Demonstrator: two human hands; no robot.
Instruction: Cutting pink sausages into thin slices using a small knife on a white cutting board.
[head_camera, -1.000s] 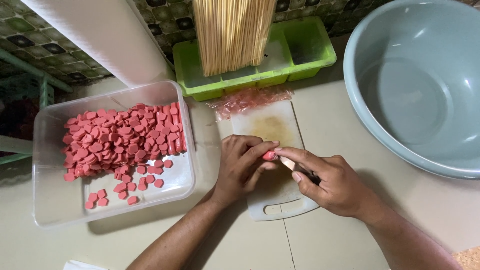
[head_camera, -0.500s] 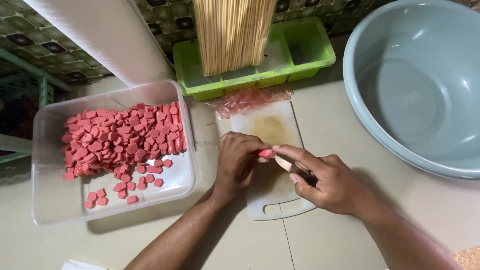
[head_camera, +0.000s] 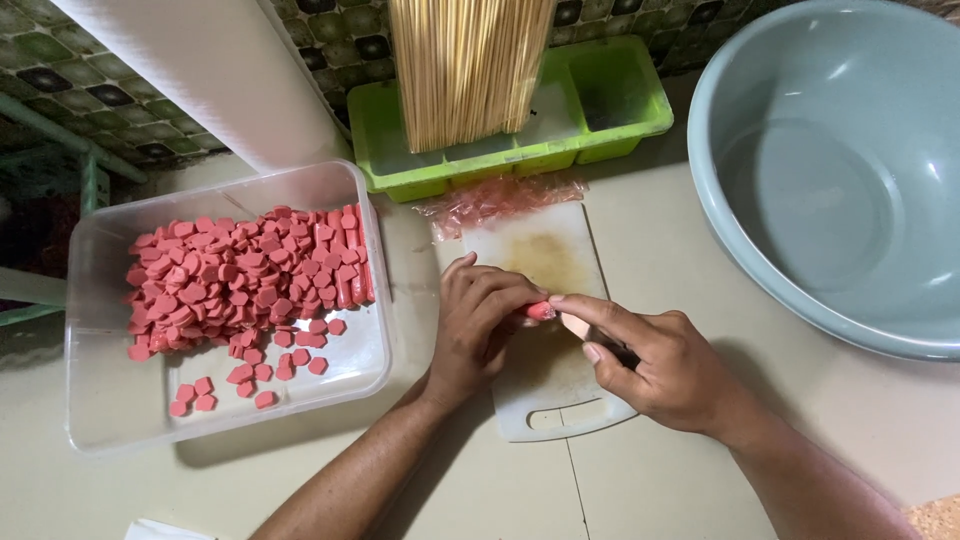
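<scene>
Here, left hand (head_camera: 480, 325) pins pink sausage (head_camera: 540, 311) on cutting board (head_camera: 545, 400); right hand (head_camera: 665, 365) grips knife (head_camera: 577, 326). Best keep fingertips curled clear.

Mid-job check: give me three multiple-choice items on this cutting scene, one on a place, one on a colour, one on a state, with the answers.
1. Where do the cut pink slices lie?
A. In the clear plastic tub
B. In the grey basin
C. In the green tray

2. What colour is the tray that holds the wooden skewers?
A. Blue
B. Green
C. White

3. What is in the big grey basin?
A. Pink slices
B. Skewers
C. Nothing visible

Answers:
1 A, the slices are heaped inside the clear tub on the left.
2 B, the tray is bright green.
3 C, only its bare inside shows.
</scene>
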